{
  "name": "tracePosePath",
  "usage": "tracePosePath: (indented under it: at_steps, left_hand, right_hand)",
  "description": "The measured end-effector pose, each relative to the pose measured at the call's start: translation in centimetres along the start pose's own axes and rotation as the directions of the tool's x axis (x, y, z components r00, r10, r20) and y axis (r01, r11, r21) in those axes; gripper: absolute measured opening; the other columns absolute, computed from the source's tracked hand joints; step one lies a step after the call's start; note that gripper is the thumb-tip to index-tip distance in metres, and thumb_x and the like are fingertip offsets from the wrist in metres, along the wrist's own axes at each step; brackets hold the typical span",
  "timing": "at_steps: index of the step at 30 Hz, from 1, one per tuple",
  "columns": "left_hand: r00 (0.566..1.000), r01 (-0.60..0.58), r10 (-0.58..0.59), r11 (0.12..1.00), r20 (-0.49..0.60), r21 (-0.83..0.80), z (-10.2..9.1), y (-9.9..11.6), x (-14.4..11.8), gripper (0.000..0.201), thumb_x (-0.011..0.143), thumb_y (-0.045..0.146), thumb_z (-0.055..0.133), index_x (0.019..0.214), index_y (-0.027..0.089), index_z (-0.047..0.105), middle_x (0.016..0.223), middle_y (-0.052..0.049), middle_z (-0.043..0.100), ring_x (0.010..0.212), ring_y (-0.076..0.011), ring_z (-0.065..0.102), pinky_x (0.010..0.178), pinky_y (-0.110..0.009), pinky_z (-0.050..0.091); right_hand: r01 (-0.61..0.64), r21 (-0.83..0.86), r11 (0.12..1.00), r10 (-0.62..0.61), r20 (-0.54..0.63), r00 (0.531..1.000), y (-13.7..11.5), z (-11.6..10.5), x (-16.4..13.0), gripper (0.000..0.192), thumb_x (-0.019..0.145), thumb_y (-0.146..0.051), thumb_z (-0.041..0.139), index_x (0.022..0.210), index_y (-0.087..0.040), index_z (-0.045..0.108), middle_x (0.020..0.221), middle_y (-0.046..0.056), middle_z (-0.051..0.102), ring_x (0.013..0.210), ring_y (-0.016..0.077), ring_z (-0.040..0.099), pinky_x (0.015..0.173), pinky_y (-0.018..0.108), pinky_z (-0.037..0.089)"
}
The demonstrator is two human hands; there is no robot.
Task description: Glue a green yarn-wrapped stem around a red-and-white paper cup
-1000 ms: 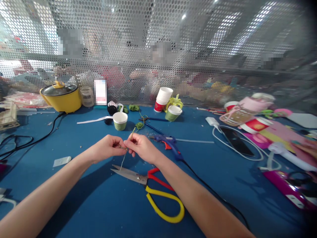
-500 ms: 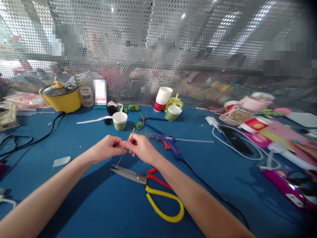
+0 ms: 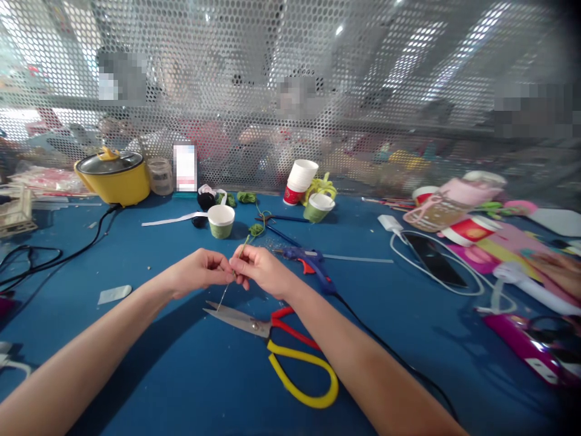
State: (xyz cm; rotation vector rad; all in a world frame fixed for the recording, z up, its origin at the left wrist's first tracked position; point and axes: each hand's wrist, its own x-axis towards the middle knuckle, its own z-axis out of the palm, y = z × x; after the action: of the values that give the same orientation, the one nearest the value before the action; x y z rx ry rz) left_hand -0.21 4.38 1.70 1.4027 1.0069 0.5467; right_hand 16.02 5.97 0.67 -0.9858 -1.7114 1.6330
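Observation:
Above the blue table, my left hand (image 3: 204,272) and my right hand (image 3: 263,270) meet fingertip to fingertip. Both are closed in a pinch on a thin strand of green yarn (image 3: 246,241). From the right fingers the yarn runs up to a small green tangle (image 3: 256,230). A loose end hangs below the fingers toward the scissors' blades. The scissors (image 3: 254,326), with one red and one yellow handle, lie slightly open just beneath my hands. My fingers hide the exact spot where the yarn is gripped.
Right of my hands lies a blue glue gun (image 3: 313,264) with its cord. Green paper cups (image 3: 221,223) and a red-and-white cup stack (image 3: 301,180) stand farther back. A yellow pot (image 3: 113,181) is at the left. A phone (image 3: 434,259) lies right; a hand (image 3: 558,269) shows at the right edge.
My hands stay pinched together on the yarn, with only slight finger shifts. The hanging yarn end has swung a little to the right.

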Motion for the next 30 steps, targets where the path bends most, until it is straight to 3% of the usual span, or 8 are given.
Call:
tracePosePath:
  at_steps: [6, 18, 27, 30]
  left_hand:
    - [0.999, -0.032, 0.034, 0.998, -0.028, 0.061, -0.18, -0.06, 0.0, 0.013, 0.067, 0.024, 0.058, 0.066, 0.012, 0.054, 0.059, 0.005, 0.05, 0.054, -0.0063, 0.039, 0.051, -0.02, 0.028]
    - [0.998, -0.044, 0.049, 0.993, -0.042, 0.113, -0.21, -0.6, 0.22, 0.019, 0.067, 0.03, 0.057, 0.07, 0.011, 0.056, 0.06, 0.004, 0.049, 0.056, -0.0078, 0.039, 0.054, -0.021, 0.03]
    - [0.998, -0.047, 0.051, 0.991, -0.024, 0.127, -0.1, -0.75, 0.35, 0.019, 0.068, 0.029, 0.056, 0.071, 0.011, 0.058, 0.065, 0.001, 0.055, 0.059, -0.0092, 0.043, 0.057, -0.022, 0.034]
    - [0.998, -0.06, 0.059, 0.995, 0.018, 0.079, -0.11, -0.55, 0.23, 0.017, 0.069, 0.028, 0.056, 0.072, 0.011, 0.059, 0.067, 0.001, 0.057, 0.06, -0.0089, 0.044, 0.058, -0.021, 0.034]
  right_hand:
    - [-0.019, -0.107, 0.994, 0.012, -0.066, 0.998, 0.01, 0.09, 0.09, 0.016, 0.08, -0.026, 0.048, 0.068, -0.016, 0.045, 0.05, -0.005, 0.049, 0.041, 0.0056, 0.045, 0.042, 0.018, 0.037]
    - [-0.014, -0.248, 0.969, -0.015, -0.113, 0.994, -0.13, 0.36, 0.03, 0.019, 0.079, -0.03, 0.049, 0.066, -0.017, 0.045, 0.051, -0.005, 0.049, 0.04, 0.0063, 0.046, 0.041, 0.019, 0.038]
    - [-0.027, -0.256, 0.966, -0.01, -0.141, 0.99, 0.1, 0.61, 0.01, 0.026, 0.073, -0.038, 0.057, 0.063, -0.016, 0.046, 0.049, -0.004, 0.049, 0.04, 0.0067, 0.046, 0.04, 0.019, 0.037]
    - [-0.006, -0.171, 0.985, -0.012, -0.104, 0.995, 0.33, 0.54, 0.09, 0.027, 0.073, -0.04, 0.056, 0.064, -0.016, 0.046, 0.051, -0.004, 0.048, 0.042, 0.0069, 0.046, 0.04, 0.019, 0.038]
